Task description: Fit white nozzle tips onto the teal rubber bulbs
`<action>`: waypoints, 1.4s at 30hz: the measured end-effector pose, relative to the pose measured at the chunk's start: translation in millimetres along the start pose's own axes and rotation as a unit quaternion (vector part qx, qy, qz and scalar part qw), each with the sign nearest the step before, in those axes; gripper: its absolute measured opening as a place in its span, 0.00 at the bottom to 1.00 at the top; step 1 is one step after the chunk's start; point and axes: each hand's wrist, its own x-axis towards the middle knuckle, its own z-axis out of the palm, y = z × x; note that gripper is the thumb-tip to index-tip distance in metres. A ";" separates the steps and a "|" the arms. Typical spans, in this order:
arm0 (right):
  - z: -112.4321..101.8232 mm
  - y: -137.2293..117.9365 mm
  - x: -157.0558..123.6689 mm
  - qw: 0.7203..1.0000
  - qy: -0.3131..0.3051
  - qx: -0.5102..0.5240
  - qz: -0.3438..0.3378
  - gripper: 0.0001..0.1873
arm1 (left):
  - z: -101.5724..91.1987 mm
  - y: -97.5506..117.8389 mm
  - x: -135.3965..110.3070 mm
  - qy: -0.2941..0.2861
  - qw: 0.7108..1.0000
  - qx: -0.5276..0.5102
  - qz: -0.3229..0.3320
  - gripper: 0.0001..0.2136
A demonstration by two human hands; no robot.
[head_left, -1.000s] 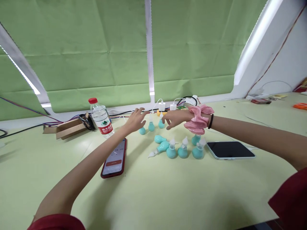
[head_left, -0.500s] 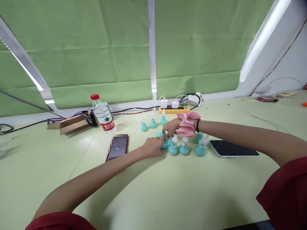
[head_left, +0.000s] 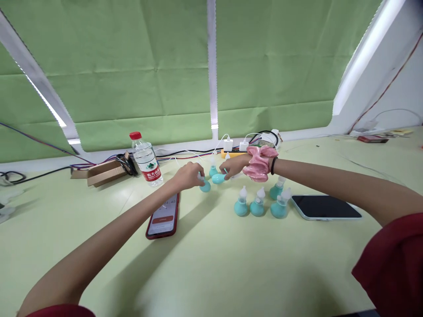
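In the head view my left hand point(head_left: 191, 175) is closed on the clear nozzle of a teal bulb nasal aspirator point(head_left: 205, 187), with the bulb hanging below the fingers. Beside it, my right hand point(head_left: 234, 166) pinches another teal bulb point(head_left: 218, 178), tilted onto its side; its far end is hidden by the fingers. Just behind stands an upright aspirator point(head_left: 213, 171). The tip of one more point(head_left: 228, 156) shows past my right hand. Nearer to me, several upright aspirators, such as the front left one point(head_left: 240, 208), stand below my right wrist.
A phone with a lit screen point(head_left: 163, 218) lies under my left forearm, and a dark-screened phone point(head_left: 327, 207) under my right. At the back are a water bottle point(head_left: 147, 163), an open cardboard box point(head_left: 107, 173), cables and a yellow power strip point(head_left: 235, 153).
Both hands have moved away from the front row toward the back. The right hand carried a teal bulb there. The left hand moved left and took hold of the leftmost back aspirator.
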 end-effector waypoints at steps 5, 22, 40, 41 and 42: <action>-11.2 -11.0 1.0 0.997 0.040 -0.062 0.031 0.12 | 8.8 -9.1 16.7 -0.016 0.999 0.030 -0.010 0.13; -24.8 -25.1 -12.8 0.996 0.070 -0.055 0.026 0.18 | -0.7 4.3 19.8 -0.031 0.989 0.143 -0.036 0.20; -26.9 6.2 -55.8 0.999 0.003 0.043 0.003 0.16 | -32.3 54.6 -13.2 0.059 0.978 0.198 -0.019 0.17; -29.4 11.1 -52.9 0.999 0.024 0.035 0.005 0.16 | -32.6 51.7 -16.3 0.056 0.978 0.201 -0.023 0.18; -30.6 15.9 -49.8 0.999 0.042 0.026 0.005 0.15 | -32.4 48.7 -19.6 0.053 0.977 0.206 -0.024 0.18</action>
